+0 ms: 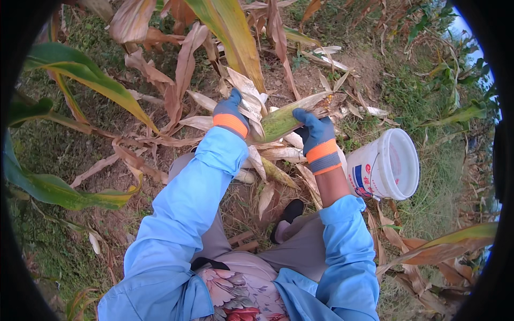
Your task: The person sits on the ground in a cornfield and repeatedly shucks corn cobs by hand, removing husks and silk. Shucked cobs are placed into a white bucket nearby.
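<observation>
Both hands wear blue-grey work gloves with orange cuffs. An ear of corn in a green-and-tan husk (283, 120) lies between them, a few yellow kernels showing at its right tip. My right hand (317, 130) grips the ear near that tip, thumb and fingers around the husk. At the ear's other end, my left hand (231, 112) is closed on dry, pale husk leaves (249, 94) that spread away from the ear. Loose husks (281, 154) lie on the ground just below the ear.
A white plastic bucket (367, 170) with a wire handle lies tilted at the right, its mouth facing right. Corn stalks with long leaves (80, 72) reach in from the left and top. My shoe (292, 210) rests on the soil near a small wooden piece (243, 240).
</observation>
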The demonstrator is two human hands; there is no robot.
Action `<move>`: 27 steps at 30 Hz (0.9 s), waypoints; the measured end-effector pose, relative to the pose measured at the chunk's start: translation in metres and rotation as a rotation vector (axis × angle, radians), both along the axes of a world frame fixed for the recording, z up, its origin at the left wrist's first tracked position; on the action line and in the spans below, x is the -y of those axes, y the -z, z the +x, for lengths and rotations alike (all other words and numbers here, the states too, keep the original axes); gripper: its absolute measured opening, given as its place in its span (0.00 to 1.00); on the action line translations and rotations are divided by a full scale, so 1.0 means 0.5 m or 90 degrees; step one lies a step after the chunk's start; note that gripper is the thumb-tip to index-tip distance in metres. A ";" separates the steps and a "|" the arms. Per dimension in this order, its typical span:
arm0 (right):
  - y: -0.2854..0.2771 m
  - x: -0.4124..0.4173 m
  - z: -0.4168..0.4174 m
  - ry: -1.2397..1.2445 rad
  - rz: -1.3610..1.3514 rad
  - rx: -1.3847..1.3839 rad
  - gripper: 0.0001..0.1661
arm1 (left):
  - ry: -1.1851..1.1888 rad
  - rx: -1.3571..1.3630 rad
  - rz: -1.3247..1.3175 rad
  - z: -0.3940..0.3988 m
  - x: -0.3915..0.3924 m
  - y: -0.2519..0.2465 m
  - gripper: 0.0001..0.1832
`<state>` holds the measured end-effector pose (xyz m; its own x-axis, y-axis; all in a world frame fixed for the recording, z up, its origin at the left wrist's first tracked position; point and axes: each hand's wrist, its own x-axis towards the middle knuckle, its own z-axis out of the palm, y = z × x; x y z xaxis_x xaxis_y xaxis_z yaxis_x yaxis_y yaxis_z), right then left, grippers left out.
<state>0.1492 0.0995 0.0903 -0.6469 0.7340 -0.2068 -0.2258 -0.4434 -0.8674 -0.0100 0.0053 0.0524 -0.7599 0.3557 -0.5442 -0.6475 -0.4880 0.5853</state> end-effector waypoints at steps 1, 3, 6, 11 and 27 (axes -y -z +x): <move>-0.004 -0.005 0.003 0.010 -0.023 -0.023 0.15 | -0.004 0.038 -0.002 -0.017 0.012 -0.004 0.22; -0.009 -0.022 0.013 0.035 -0.067 -0.068 0.13 | -0.039 0.015 -0.017 -0.059 0.019 0.035 0.22; -0.007 -0.079 0.044 0.066 -0.137 -0.132 0.12 | -0.108 0.100 0.054 -0.086 0.037 0.015 0.20; 0.003 -0.134 0.076 0.133 -0.169 -0.163 0.12 | -0.053 0.115 0.182 -0.078 0.041 0.000 0.18; 0.025 -0.088 0.065 0.076 -0.182 -0.189 0.14 | 0.621 -0.347 -0.091 -0.002 0.081 -0.007 0.22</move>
